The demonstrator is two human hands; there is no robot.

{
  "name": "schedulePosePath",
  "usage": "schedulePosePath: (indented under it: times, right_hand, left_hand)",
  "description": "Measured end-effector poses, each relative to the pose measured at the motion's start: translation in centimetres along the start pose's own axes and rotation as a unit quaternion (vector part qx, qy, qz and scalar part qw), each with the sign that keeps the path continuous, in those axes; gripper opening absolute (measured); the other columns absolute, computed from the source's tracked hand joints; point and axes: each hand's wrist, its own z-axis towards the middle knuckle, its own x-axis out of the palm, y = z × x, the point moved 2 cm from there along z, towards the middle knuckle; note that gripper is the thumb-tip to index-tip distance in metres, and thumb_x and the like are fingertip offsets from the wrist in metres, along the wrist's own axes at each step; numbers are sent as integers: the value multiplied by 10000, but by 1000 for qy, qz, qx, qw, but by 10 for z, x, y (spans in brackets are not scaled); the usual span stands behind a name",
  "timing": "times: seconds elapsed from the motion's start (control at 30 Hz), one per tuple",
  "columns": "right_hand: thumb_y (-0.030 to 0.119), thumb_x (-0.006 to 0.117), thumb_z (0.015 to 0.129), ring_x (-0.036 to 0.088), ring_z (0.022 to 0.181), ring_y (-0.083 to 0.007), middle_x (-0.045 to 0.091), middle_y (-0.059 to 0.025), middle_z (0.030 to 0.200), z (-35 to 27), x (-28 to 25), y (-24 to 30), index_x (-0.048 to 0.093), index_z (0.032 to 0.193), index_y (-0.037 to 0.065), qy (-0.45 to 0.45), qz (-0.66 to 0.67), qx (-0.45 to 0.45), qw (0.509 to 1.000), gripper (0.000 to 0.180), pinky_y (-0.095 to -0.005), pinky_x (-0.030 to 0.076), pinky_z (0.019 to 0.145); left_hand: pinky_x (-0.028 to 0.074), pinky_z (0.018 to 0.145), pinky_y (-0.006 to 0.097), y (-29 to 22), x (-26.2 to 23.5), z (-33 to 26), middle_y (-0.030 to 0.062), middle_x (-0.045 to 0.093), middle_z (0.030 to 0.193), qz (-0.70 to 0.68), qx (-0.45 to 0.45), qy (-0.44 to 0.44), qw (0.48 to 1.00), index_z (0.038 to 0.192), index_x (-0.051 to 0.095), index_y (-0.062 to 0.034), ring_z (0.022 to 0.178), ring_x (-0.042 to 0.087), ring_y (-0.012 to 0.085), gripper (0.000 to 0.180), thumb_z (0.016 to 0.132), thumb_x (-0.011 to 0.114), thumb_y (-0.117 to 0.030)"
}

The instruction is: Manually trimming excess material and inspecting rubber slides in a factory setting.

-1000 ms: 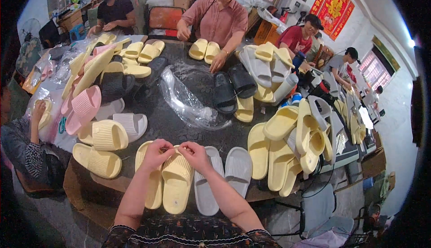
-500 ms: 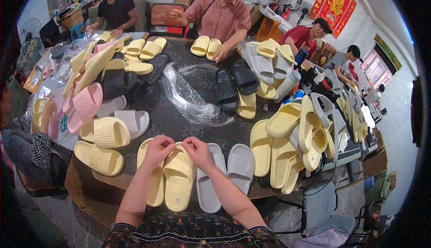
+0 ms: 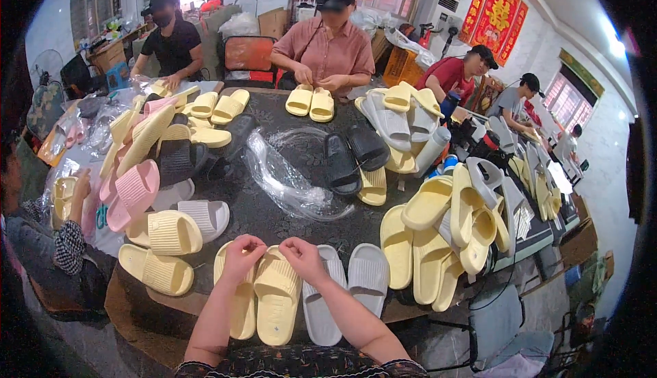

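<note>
My left hand [image 3: 241, 260] is closed in a pinch over the toe end of a pair of yellow slide slippers [image 3: 276, 309] at the table's near edge. Opposite it, my right hand [image 3: 303, 261] pinches in the same way, a small gap between the two sets of fingertips. Whatever the fingers hold is too small to make out. Beside the yellow pair, partly under my right forearm, lie two grey slippers [image 3: 367, 275]. To the left of my hands are more yellow slippers [image 3: 156, 270] and a grey one [image 3: 205, 218].
A bundle of clear plastic strands [image 3: 280, 176] lies mid-table by black slippers [image 3: 342, 162]. Yellow and grey slippers [image 3: 431, 241] are heaped at right, pink and yellow ones [image 3: 133, 193] at left. Co-workers sit around; one person [image 3: 328, 49] faces me across the table. A chair [image 3: 496, 316] stands lower right.
My view has tilted up a little, so the table sits lower. My hands keep their pinch over the yellow pair. The person opposite has brought both hands together behind their slippers.
</note>
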Motion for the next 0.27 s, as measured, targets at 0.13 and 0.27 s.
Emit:
schedulePosePath:
  times: [0.13,0.27]
  right_hand:
    - [181,658,890,477,658,-29,582,29,715,1,-1,-5,651,943,27,33,-74,-26,996,163,-219,412,597]
    - [195,655,898,502,687,-39,593,19,738,4,-1,-8,654,976,45,5,15,49,999,169,-211,417,622]
  left_hand:
    - [476,678,251,-5,4,-2,47,616,812,62,44,46,996,845,680,-27,753,585,124,95,779,717,-85]
    - [482,739,288,-3,2,1,57,630,882,39,33,9,999,843,688,-41,798,590,163,136,788,738,-155]
